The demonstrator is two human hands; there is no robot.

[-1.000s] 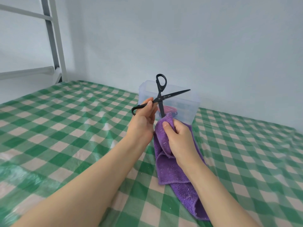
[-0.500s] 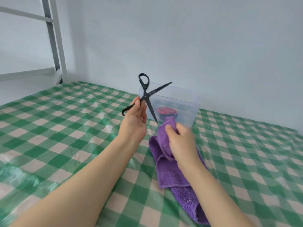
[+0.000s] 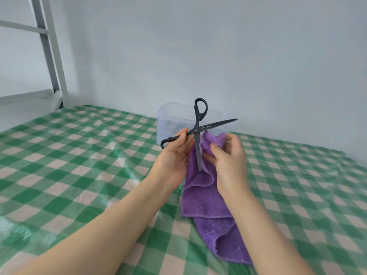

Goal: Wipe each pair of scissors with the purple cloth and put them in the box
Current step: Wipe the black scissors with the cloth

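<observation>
Scissors (image 3: 196, 130), matte black, slim blades spread in an X, held up by the left hand (image 3: 174, 157), which pinches the lower handle. Purple cloth (image 3: 202, 195), fluffy and folded, bunched in the right hand's (image 3: 228, 161) curled fingers against the downward blade, its tail on the glossy green-check tablecloth (image 3: 79, 155). Clear plastic box (image 3: 170, 120) just behind. Half a second ago blade and cloth were apart.

We log two arms, both bare as far as the near edge of the frame. Left forearm (image 3: 111, 221): long, smooth, tapering to a slim wrist. Right forearm (image 3: 264, 229): the same build, bare all the way. Left hand (image 3: 172, 155): slender fingers, nails cut short. Right hand (image 3: 228, 161): broad smooth back with faint knuckle ridges; thumbnail (image 3: 213, 145) short and rounded. Upper arms fall outside our view, so clothing cannot be told.
</observation>
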